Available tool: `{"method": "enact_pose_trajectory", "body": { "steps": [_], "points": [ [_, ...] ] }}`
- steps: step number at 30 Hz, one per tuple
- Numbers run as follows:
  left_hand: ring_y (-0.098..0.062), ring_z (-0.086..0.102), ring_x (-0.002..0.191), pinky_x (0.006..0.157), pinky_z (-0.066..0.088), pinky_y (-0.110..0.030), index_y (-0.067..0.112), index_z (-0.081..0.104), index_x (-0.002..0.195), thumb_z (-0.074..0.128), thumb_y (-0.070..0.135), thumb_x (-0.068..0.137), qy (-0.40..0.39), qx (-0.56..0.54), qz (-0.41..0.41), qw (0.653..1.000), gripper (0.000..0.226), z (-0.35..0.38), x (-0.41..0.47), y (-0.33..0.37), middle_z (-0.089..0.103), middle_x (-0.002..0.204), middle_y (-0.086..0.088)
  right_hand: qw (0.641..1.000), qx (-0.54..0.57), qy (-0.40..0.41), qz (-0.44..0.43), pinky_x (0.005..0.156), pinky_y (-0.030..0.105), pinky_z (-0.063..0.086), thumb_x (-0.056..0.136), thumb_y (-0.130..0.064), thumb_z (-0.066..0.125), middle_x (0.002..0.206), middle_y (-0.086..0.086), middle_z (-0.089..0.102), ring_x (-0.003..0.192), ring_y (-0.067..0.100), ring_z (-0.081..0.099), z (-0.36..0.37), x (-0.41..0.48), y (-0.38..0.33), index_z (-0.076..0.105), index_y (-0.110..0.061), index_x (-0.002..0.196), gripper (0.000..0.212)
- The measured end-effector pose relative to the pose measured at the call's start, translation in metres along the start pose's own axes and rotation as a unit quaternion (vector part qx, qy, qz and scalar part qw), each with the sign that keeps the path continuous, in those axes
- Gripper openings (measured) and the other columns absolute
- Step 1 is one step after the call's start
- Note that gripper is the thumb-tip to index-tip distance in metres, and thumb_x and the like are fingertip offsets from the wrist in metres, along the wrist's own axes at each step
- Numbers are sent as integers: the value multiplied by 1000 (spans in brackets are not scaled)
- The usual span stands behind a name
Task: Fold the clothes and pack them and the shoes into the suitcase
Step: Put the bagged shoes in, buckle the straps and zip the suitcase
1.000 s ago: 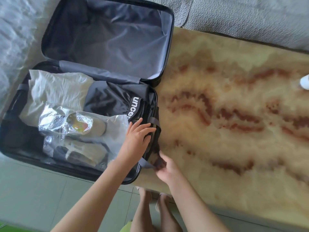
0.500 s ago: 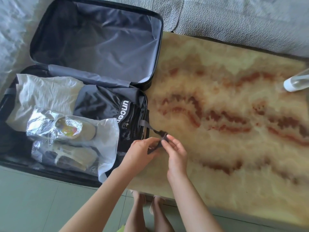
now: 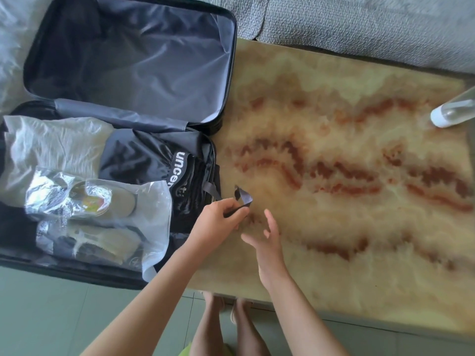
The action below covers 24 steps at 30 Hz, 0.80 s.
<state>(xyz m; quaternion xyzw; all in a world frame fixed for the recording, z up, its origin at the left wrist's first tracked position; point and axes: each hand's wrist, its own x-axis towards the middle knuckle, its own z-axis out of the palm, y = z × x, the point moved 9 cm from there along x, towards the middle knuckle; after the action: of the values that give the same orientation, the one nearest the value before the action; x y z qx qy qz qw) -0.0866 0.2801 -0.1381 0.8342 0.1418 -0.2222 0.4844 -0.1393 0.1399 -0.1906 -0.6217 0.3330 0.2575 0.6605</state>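
Note:
A black suitcase (image 3: 232, 73) lies open on the left, its lid flat with grey lining. The lower half holds a folded white garment (image 3: 51, 145), a folded black garment (image 3: 138, 158) with white lettering, and a pair of pale shoes (image 3: 102, 222) in a clear plastic bag. A grey packing strap (image 3: 243, 196) trails from the suitcase's right edge over the table. My left hand (image 3: 218, 219) pinches this strap just outside the suitcase. My right hand (image 3: 264, 237) hovers beside it, fingers spread, holding nothing.
The suitcase rests on a marble table (image 3: 347, 176) with red-brown veins. A clear bottle with a white cap (image 3: 452, 111) lies at the right edge. A grey sofa (image 3: 359, 27) runs along the far side. Green floor tiles (image 3: 51, 317) and the person's legs show below.
The strap was pulled out of the suitcase and held by both hands. Now my right hand has let go and opened, while my left hand keeps the strap.

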Motion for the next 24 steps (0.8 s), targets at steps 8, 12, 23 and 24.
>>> {"method": "enact_pose_trajectory", "body": {
  "steps": [8,12,23,24],
  "points": [
    [-1,59,61,66,48,-18,19,72,96,60,15,90,-37,-33,20,999,14,1,2,15,64,63,15,914,336,-90,209,86,49,48,99,-52,30,117,14,63,107,28,61,39,10,12,50,-5,126,58],
    [-5,62,63,69,49,-23,24,72,97,57,10,90,-66,-46,25,996,22,3,-7,17,65,62,13,900,378,-104,192,84,38,49,95,-50,43,113,12,68,103,23,65,43,18,-7,56,-3,119,54],
    [0,62,79,76,47,-21,40,70,88,49,30,85,-87,-30,0,996,23,-5,-17,-1,69,80,19,946,295,-103,82,89,28,50,92,5,50,78,3,71,72,10,67,29,26,-53,64,-3,99,18],
    [0,64,84,79,47,-21,35,70,92,46,32,86,-48,-85,-24,995,25,-13,-13,-7,71,86,17,962,247,-106,47,86,24,50,90,7,51,80,4,72,78,11,67,27,24,-59,65,-6,100,21]
  ]
}}
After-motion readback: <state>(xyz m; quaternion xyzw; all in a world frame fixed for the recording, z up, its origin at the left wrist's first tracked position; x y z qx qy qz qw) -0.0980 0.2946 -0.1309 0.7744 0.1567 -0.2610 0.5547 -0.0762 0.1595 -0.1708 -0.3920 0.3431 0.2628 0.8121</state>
